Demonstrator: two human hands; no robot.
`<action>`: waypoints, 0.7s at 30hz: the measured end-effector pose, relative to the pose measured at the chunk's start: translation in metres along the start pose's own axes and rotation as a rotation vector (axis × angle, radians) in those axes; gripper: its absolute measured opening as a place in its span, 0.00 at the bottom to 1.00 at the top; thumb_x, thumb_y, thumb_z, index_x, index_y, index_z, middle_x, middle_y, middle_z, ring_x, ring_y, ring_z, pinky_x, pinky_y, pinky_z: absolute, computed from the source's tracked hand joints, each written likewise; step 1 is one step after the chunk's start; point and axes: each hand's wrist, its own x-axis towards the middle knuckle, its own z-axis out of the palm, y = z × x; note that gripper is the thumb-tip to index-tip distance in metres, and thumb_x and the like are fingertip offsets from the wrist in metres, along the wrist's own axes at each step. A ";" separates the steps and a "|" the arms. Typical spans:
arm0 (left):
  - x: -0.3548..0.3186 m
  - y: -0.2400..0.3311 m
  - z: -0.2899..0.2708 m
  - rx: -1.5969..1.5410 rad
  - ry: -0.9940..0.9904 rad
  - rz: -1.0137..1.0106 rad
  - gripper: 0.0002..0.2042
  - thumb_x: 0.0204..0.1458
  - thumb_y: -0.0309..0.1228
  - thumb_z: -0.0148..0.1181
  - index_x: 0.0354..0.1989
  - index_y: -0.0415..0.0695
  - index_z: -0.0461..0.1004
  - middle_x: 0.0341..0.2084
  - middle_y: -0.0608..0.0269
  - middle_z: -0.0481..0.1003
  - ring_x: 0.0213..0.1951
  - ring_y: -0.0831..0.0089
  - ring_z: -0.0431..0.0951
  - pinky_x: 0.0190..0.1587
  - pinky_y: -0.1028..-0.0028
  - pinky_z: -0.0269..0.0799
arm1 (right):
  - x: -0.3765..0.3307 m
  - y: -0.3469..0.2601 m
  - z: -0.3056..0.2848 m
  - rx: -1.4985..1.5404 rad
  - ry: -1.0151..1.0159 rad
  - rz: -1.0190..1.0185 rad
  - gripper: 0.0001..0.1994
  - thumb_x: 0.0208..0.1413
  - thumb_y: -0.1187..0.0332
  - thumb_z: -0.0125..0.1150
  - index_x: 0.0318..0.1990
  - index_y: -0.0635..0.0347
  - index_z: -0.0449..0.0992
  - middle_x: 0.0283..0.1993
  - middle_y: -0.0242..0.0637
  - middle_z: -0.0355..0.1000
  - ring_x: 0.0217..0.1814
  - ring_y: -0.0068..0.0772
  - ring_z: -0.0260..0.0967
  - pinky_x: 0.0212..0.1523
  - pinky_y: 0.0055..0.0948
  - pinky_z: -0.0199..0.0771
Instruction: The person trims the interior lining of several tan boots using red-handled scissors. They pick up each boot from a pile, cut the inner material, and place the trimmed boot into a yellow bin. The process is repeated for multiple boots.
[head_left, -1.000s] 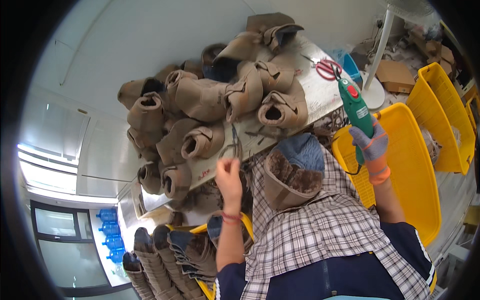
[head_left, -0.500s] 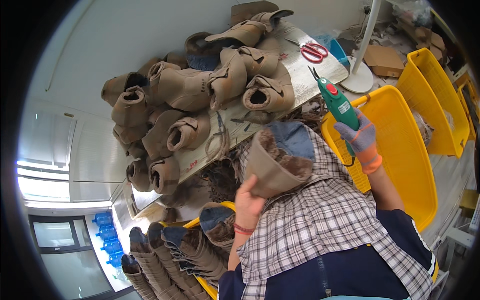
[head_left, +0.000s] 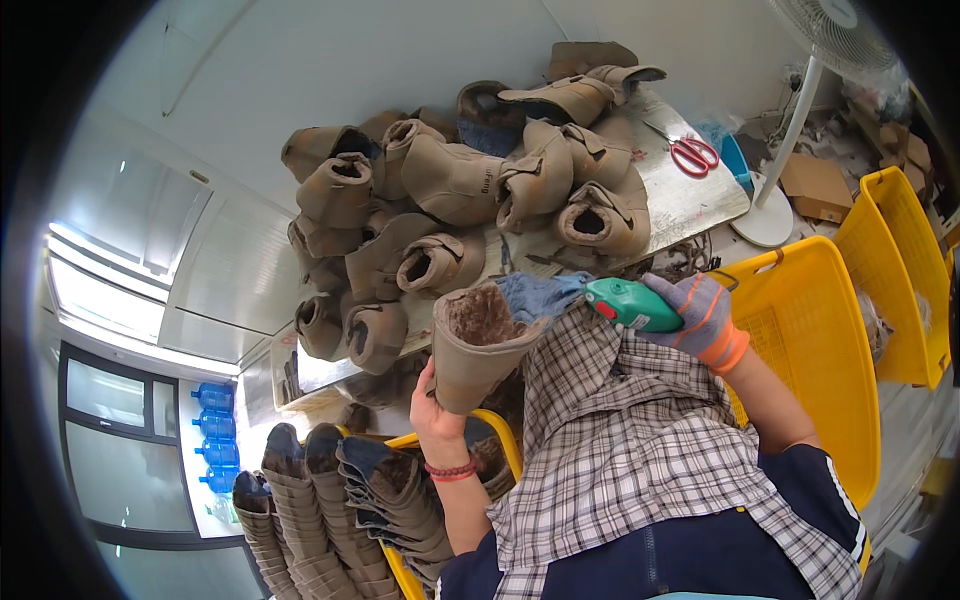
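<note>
My left hand (head_left: 437,408) grips a tan shoe upper (head_left: 478,368) by its lower left side, fingers mostly behind it. Brown fur lining shows in its upturned opening, and a blue fabric flap (head_left: 540,293) sticks out on the right. In a grey and orange glove, my right hand (head_left: 700,318) is wrapped round green electric scissors (head_left: 640,306) with a red button. The tool points left, its nose against the blue flap; the blades are hidden there. Plaid apron cloth (head_left: 610,410) lies below both hands.
Tan shoe uppers (head_left: 455,182) are heaped on the table (head_left: 675,205), with red-handled scissors (head_left: 693,157) at its far right. A yellow basket (head_left: 825,360) stands right of me, near a white fan (head_left: 765,222). Nested uppers (head_left: 335,510) fill the lower left.
My left hand has moved left with the shoe upper and tilted it. The electric scissors have swung from pointing up to pointing left and now meet the blue flap. The view has shifted.
</note>
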 end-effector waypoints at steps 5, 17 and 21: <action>-0.005 0.006 -0.005 -0.043 -0.023 0.007 0.18 0.60 0.29 0.41 0.57 0.36 0.64 0.57 0.48 0.66 0.59 0.52 0.64 0.62 0.50 0.57 | -0.008 0.010 0.004 -0.031 -0.029 -0.084 0.33 0.31 0.53 0.74 0.49 0.56 0.74 0.17 0.29 0.62 0.18 0.32 0.62 0.22 0.31 0.62; 0.005 -0.003 -0.002 -0.016 0.017 -0.053 0.18 0.59 0.28 0.42 0.57 0.37 0.65 0.57 0.47 0.65 0.59 0.51 0.64 0.61 0.50 0.58 | -0.011 0.013 0.006 0.031 -0.011 -0.164 0.32 0.31 0.51 0.73 0.48 0.53 0.75 0.16 0.28 0.63 0.17 0.32 0.61 0.20 0.30 0.61; 0.009 -0.004 -0.004 -0.027 0.028 -0.015 0.18 0.58 0.28 0.42 0.57 0.37 0.64 0.58 0.47 0.64 0.59 0.51 0.64 0.61 0.50 0.58 | -0.007 0.006 0.002 0.066 0.022 -0.182 0.33 0.30 0.51 0.74 0.49 0.52 0.75 0.15 0.28 0.61 0.16 0.31 0.59 0.20 0.29 0.60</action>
